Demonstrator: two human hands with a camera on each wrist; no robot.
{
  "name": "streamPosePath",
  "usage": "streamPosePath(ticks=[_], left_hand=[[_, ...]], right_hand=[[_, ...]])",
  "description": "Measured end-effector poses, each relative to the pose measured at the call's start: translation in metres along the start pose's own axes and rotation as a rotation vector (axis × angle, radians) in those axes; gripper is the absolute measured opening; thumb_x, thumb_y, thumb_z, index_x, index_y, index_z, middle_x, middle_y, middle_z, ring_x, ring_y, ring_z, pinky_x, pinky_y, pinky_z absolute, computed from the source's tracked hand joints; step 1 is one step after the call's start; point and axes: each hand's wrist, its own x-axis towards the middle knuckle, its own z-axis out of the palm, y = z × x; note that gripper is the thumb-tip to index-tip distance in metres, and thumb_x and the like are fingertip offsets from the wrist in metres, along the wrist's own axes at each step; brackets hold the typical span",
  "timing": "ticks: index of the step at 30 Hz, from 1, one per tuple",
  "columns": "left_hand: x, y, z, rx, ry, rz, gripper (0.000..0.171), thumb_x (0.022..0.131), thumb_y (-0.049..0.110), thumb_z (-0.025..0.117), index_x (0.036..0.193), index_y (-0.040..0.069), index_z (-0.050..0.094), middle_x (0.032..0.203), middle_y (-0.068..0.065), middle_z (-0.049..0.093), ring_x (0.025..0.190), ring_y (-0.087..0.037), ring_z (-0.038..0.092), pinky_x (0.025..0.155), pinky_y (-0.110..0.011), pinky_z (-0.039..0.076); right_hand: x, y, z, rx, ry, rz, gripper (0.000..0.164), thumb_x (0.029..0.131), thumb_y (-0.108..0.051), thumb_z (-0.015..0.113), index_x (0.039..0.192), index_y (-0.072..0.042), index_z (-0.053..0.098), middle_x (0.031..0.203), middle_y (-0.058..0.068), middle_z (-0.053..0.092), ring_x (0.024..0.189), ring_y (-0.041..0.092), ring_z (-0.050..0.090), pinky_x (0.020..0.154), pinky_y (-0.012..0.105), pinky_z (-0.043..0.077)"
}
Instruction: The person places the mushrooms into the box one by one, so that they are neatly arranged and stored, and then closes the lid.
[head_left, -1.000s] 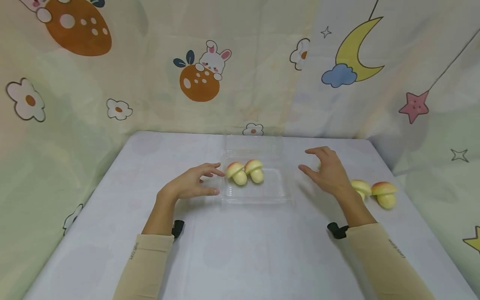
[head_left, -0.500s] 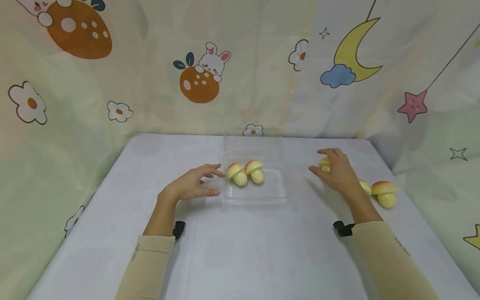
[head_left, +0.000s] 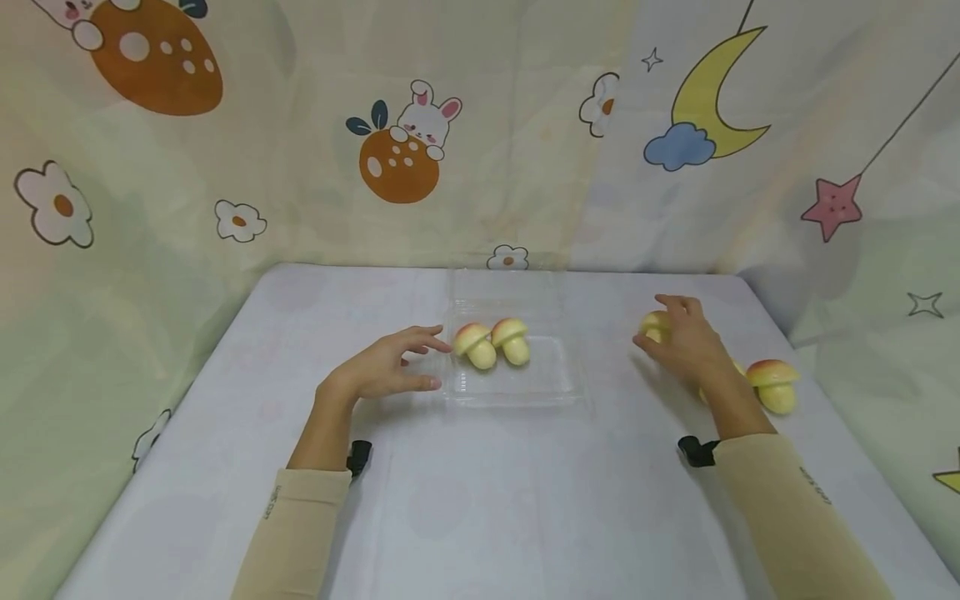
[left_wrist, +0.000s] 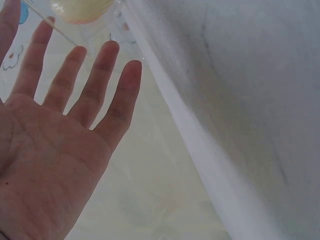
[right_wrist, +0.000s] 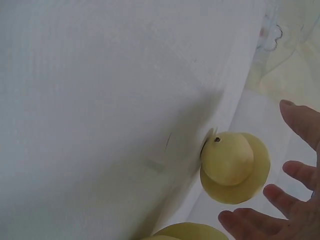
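Observation:
A clear plastic container [head_left: 551, 371] lies on the table with its lid folded back. Two yellow toy mushrooms [head_left: 476, 346] with reddish caps sit side by side in its left part. Beside the container's left wall, my left hand [head_left: 386, 364] holds nothing, its fingers spread in the left wrist view. My right hand [head_left: 686, 342] hovers around another toy mushroom [head_left: 654, 326] standing on the table. In the right wrist view a gap shows between the fingertips [right_wrist: 272, 192] and that mushroom [right_wrist: 227, 160].
Farther right stands a toy mushroom [head_left: 774, 387] with a reddish cap. One more beside it is mostly hidden by my right wrist. A white cloth covers the table [head_left: 480, 500], and a patterned curtain [head_left: 300, 125] hangs behind and at both sides.
My right hand has moved right, from the space beside the container to the nearest loose mushroom, which it hid at first. My left hand and the container have stayed in place.

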Motion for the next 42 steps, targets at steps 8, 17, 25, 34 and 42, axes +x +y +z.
streamPosePath(ticks=[8,17,25,34,42], left_hand=[[0.001,0.001,0.000,-0.006,-0.001,0.000,0.057,0.090,0.038,0.081,0.141,0.021,0.062,0.167,-0.001,0.032,0.141,-0.030,0.049,0.113,-0.055,0.044],[0.002,0.002,0.000,-0.015,-0.004,-0.001,0.057,0.089,0.038,0.081,0.141,0.021,0.063,0.167,-0.001,0.033,0.140,-0.030,0.049,0.113,-0.057,0.044],[0.001,0.003,0.001,-0.015,-0.003,-0.003,0.057,0.090,0.037,0.081,0.141,0.021,0.063,0.167,-0.001,0.032,0.140,-0.030,0.049,0.114,-0.056,0.043],[0.001,0.002,0.001,-0.009,-0.005,0.004,0.056,0.090,0.036,0.081,0.141,0.021,0.063,0.167,-0.001,0.033,0.139,-0.030,0.050,0.113,-0.055,0.044],[0.001,0.003,0.001,-0.005,-0.007,-0.003,0.057,0.090,0.036,0.081,0.141,0.021,0.063,0.167,0.001,0.032,0.140,-0.029,0.050,0.113,-0.055,0.044]], right_hand=[[0.005,-0.002,0.002,-0.035,-0.065,0.058,0.100,0.098,-0.044,0.065,0.158,0.010,0.006,0.153,0.046,0.015,0.125,0.064,0.042,0.103,0.074,0.039],[0.011,-0.002,0.009,-0.054,-0.148,0.052,0.096,0.100,-0.041,0.063,0.154,0.017,0.010,0.150,0.049,0.019,0.135,0.065,0.030,0.109,0.073,0.033],[0.009,-0.008,0.015,0.006,-0.087,-0.035,0.067,0.099,-0.031,0.066,0.152,-0.004,0.035,0.148,0.045,0.027,0.129,0.065,0.038,0.100,0.076,0.038],[0.006,-0.010,0.022,0.026,-0.016,-0.111,0.051,0.097,-0.020,0.070,0.141,-0.008,0.047,0.130,0.039,0.044,0.115,0.054,0.050,0.092,0.070,0.045],[0.004,-0.014,0.020,0.061,-0.066,-0.103,0.056,0.099,-0.021,0.067,0.147,-0.009,0.041,0.131,0.036,0.046,0.116,0.052,0.050,0.093,0.068,0.044]])
